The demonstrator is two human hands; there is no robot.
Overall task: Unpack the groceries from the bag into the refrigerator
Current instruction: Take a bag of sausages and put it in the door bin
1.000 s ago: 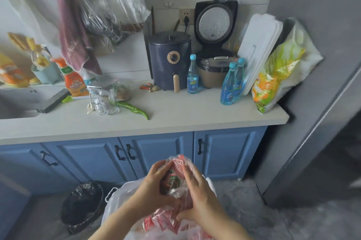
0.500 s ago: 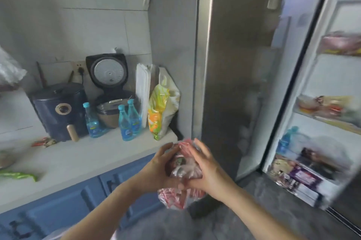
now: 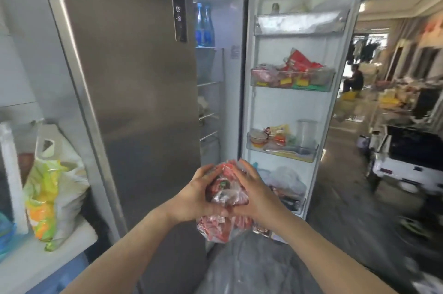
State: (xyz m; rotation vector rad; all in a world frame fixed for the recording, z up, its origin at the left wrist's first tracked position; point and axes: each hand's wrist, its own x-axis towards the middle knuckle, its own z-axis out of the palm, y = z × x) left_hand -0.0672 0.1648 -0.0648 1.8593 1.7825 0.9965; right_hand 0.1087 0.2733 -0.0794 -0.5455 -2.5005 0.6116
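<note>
Figure: carry phase, packet brought to the open fridge. A second ago I was facing the counter with the packet [image 3: 225, 198] just lifted out of the bag low in the view; half a second ago I was mid-turn, the fridge [image 3: 134, 78] only coming in at the right. Now I face it squarely: its left door is closed, the right door [image 3: 304, 106] stands wide open, and the shelves [image 3: 208, 82] show in the gap between them. My grip has not changed: left hand [image 3: 194, 198] and right hand [image 3: 256, 195] both curl round the packet, clasping it between the palms, low in front of the opening and just beside the door's bottom bin [image 3: 285, 183]. I judge the fetch done; placing on a shelf or in a bin remains.
</note>
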